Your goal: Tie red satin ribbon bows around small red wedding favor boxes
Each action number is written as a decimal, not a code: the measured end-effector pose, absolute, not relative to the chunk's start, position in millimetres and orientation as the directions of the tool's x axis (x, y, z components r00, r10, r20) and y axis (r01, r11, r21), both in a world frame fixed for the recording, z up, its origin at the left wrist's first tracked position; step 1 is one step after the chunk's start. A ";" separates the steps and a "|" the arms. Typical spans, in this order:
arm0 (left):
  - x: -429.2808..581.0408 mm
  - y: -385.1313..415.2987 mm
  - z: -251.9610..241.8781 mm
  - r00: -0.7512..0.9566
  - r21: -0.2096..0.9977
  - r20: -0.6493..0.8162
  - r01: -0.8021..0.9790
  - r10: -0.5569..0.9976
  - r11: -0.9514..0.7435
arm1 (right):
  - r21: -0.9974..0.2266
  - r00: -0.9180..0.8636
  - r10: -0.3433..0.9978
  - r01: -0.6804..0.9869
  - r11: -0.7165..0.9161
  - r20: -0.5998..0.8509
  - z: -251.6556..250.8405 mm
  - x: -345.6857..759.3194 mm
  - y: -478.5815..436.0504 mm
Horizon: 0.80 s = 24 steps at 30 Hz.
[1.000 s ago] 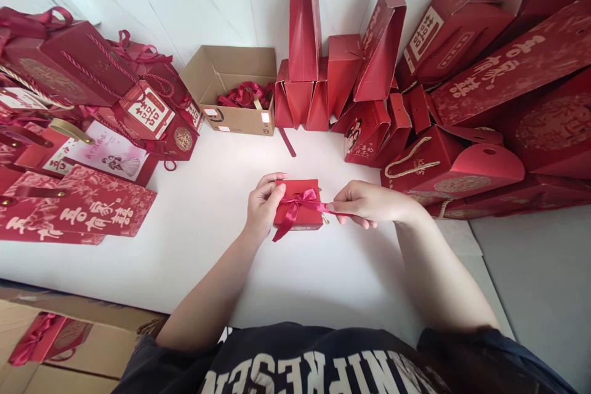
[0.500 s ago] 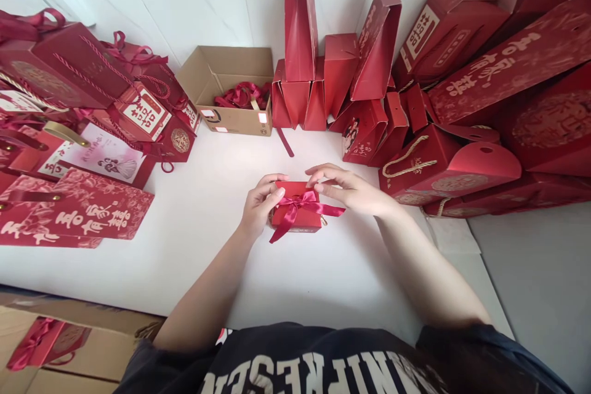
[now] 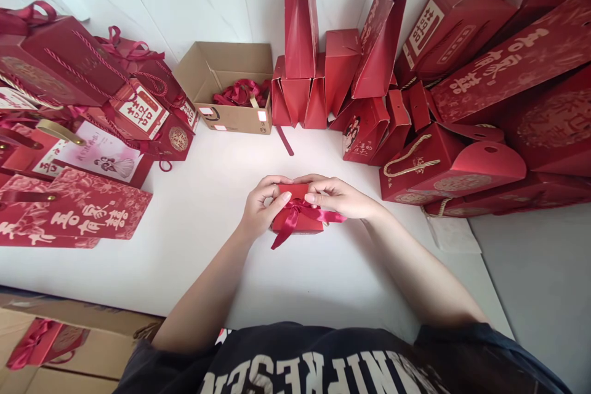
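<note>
A small red gift box (image 3: 303, 225) sits on the white table in front of me, with a shiny dark red ribbon (image 3: 292, 225) tied in a bow on its top. My left hand (image 3: 265, 204) grips the box's left side, thumb on top by the bow and fingers curled round the far edge. From the right, my right hand (image 3: 338, 195) holds the same box, its thumb close to the bow's knot and its fingers along the back edge. The ribbon tails hang over the front and out to the right. The fingertips behind the box are partly hidden.
An open cardboard box (image 3: 235, 118) holding red ribbon stands at the back. Red gift boxes (image 3: 295, 95) are stacked behind and to the right. Red bags (image 3: 99, 206) and boxes fill the left. A ribbon strip (image 3: 285, 141) lies behind my hands. A carton (image 3: 99, 351) sits lower left.
My right hand has moved left and closed onto the box, its thumb now beside the bow. My left thumb has shifted slightly right on the top. The view has shifted a little.
</note>
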State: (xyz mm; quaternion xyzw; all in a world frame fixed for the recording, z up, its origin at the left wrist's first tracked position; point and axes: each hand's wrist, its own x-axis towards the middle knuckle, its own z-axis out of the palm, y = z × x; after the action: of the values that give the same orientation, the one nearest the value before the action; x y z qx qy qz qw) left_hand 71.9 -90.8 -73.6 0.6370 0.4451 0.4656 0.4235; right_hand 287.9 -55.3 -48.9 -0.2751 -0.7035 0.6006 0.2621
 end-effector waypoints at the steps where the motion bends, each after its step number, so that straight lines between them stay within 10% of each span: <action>1: 72.4 -91.0 -73.3 0.167 0.947 0.231 0.186 0.958 -0.261 | -0.991 -0.708 0.705 0.064 0.121 0.040 -50.2 287.5 -55.0; 24: 83.3 -95.4 -85.2 -0.016 0.976 0.207 0.074 0.978 -0.206 | -0.936 -0.661 0.751 -0.263 -0.234 -0.002 -70.6 280.7 -56.2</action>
State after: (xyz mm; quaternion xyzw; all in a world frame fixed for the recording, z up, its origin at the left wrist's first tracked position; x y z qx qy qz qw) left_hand 83.3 -95.4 -85.2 0.5610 0.4689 0.5368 0.4211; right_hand 280.7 -56.2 -70.6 -0.2351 -0.5182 0.7495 0.3383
